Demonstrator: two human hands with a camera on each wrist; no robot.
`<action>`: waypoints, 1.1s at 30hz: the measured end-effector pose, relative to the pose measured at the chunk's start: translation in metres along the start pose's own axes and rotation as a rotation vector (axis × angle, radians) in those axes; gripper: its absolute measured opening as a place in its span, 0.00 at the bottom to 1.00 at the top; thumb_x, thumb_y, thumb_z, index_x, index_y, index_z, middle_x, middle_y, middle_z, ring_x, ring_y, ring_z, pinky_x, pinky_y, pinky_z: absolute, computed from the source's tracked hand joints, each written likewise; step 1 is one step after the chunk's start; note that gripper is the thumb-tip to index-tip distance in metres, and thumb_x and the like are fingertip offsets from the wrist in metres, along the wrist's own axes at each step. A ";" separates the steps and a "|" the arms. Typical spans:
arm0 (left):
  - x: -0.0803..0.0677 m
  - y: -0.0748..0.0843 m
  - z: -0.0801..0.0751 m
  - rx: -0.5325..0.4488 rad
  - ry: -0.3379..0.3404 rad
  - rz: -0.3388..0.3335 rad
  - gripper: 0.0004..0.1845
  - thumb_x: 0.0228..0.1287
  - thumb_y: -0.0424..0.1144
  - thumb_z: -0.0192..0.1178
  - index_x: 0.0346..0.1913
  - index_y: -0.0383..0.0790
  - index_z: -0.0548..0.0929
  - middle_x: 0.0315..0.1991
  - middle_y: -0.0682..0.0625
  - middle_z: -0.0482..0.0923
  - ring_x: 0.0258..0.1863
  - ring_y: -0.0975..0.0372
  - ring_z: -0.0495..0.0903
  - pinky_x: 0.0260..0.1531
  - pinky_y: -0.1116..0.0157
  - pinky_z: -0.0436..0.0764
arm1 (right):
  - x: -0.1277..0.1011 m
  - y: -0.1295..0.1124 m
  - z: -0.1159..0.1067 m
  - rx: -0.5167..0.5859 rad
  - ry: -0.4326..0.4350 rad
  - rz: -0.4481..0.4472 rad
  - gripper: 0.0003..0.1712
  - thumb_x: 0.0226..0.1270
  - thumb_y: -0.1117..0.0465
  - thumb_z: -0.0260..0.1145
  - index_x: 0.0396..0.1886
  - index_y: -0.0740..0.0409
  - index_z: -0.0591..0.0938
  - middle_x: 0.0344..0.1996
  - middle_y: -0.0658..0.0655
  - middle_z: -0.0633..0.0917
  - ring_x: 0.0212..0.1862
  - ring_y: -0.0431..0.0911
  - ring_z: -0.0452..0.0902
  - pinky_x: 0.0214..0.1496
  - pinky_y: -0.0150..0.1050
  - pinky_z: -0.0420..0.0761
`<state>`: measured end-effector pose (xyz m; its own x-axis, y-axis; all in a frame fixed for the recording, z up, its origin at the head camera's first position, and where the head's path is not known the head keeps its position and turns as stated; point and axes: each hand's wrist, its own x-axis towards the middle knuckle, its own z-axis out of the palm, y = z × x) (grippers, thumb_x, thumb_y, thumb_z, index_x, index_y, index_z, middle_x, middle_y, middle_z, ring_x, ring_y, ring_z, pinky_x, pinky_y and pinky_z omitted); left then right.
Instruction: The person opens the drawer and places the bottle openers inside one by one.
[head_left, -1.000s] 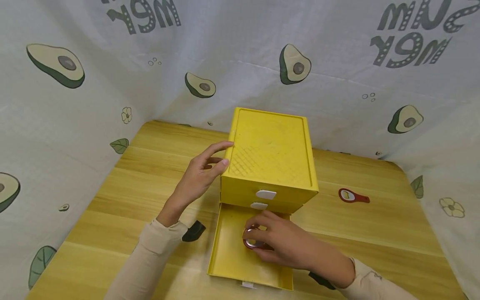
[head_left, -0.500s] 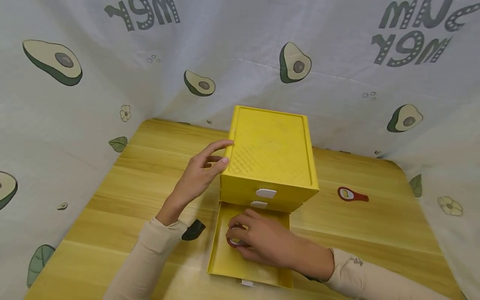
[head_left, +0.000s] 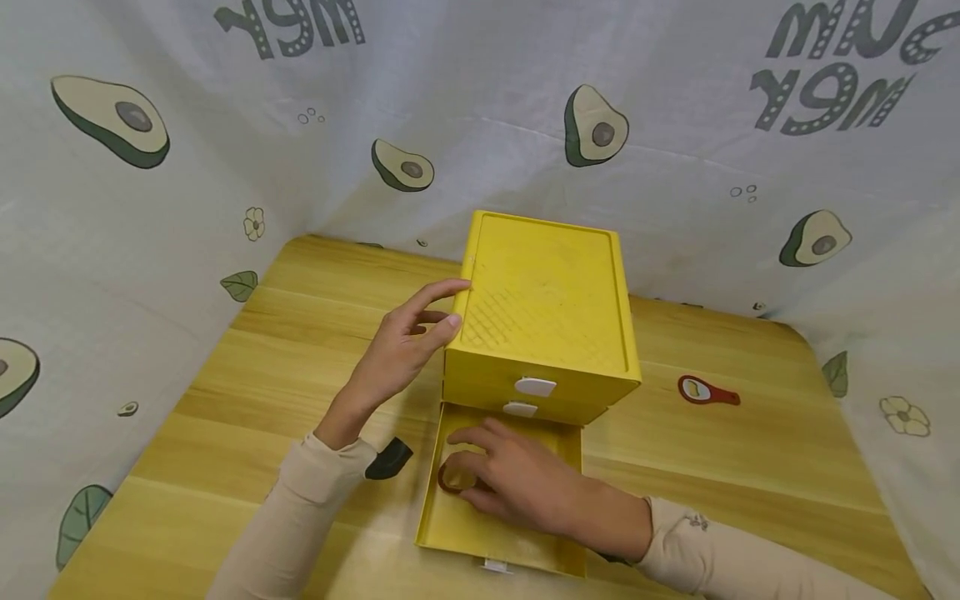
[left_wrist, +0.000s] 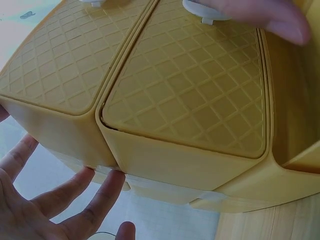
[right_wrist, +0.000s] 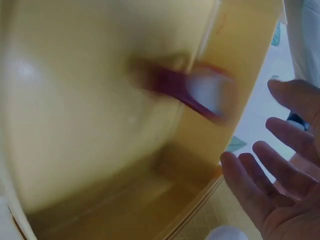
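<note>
A yellow drawer cabinet [head_left: 551, 292] stands on the wooden table with its bottom drawer [head_left: 525, 546] pulled out. My left hand [head_left: 390, 350] rests its spread fingertips and thumb on the cabinet's left side; several of those fingers [left_wrist: 102, 202] show in the left wrist view. Over the drawer is my right hand [head_left: 525, 483], its fingers apart and loosely bent. A red bottle opener [right_wrist: 170, 85] with a pale round head, blurred, is inside the drawer by the side wall. In the right wrist view it sits apart from the right fingers [right_wrist: 245, 187].
A second red bottle opener [head_left: 708, 390] lies on the table to the right of the cabinet. White handles [head_left: 536, 387] mark the two upper drawers, which are pushed in. A white curtain [head_left: 495, 100] with avocado prints hangs behind and around the table.
My right hand has moved left across the drawer with the bottle opener, and its fingers have spread and let go of it. The left hand has stayed on the cabinet.
</note>
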<state>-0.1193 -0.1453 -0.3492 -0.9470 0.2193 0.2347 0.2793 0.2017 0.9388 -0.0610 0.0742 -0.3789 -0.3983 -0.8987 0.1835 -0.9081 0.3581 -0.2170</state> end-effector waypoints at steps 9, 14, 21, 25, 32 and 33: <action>0.001 0.001 0.000 -0.007 0.004 0.007 0.21 0.75 0.48 0.55 0.68 0.66 0.73 0.71 0.63 0.68 0.57 0.55 0.80 0.48 0.52 0.79 | -0.009 0.003 -0.009 0.015 0.081 -0.003 0.10 0.64 0.54 0.73 0.43 0.48 0.88 0.47 0.50 0.86 0.48 0.43 0.81 0.48 0.36 0.84; 0.002 0.001 0.001 -0.006 0.002 0.008 0.22 0.75 0.48 0.54 0.69 0.66 0.73 0.71 0.63 0.68 0.57 0.56 0.80 0.48 0.52 0.79 | -0.021 0.008 -0.016 0.008 0.072 0.050 0.10 0.63 0.52 0.74 0.41 0.50 0.89 0.48 0.49 0.86 0.50 0.45 0.82 0.48 0.39 0.84; 0.001 0.001 0.001 -0.009 0.006 0.009 0.22 0.76 0.47 0.54 0.69 0.63 0.73 0.71 0.63 0.67 0.58 0.56 0.80 0.49 0.52 0.79 | -0.040 0.017 -0.035 -0.014 0.094 0.122 0.13 0.59 0.57 0.76 0.44 0.51 0.88 0.51 0.52 0.85 0.52 0.48 0.82 0.45 0.41 0.85; 0.001 0.001 0.000 -0.003 0.010 0.015 0.22 0.76 0.45 0.54 0.69 0.61 0.73 0.72 0.61 0.67 0.57 0.55 0.80 0.49 0.52 0.79 | -0.048 0.021 -0.041 -0.021 0.155 0.114 0.12 0.63 0.54 0.74 0.44 0.52 0.88 0.50 0.51 0.86 0.51 0.46 0.81 0.44 0.40 0.85; 0.000 0.001 0.001 -0.004 0.003 0.013 0.22 0.76 0.44 0.54 0.70 0.60 0.73 0.72 0.60 0.67 0.58 0.53 0.80 0.50 0.51 0.80 | -0.060 0.027 -0.045 -0.043 0.245 0.119 0.26 0.76 0.41 0.51 0.43 0.52 0.88 0.48 0.49 0.86 0.47 0.43 0.81 0.43 0.38 0.83; 0.000 0.000 0.001 -0.005 0.003 0.012 0.22 0.76 0.44 0.54 0.70 0.60 0.73 0.72 0.60 0.67 0.58 0.53 0.79 0.49 0.51 0.80 | -0.062 0.027 -0.046 -0.045 0.251 0.123 0.25 0.76 0.41 0.52 0.44 0.52 0.88 0.48 0.49 0.86 0.47 0.43 0.81 0.43 0.38 0.83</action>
<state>-0.1193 -0.1442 -0.3491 -0.9441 0.2191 0.2464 0.2897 0.1945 0.9371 -0.0669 0.1516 -0.3523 -0.5206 -0.7590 0.3911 -0.8534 0.4767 -0.2108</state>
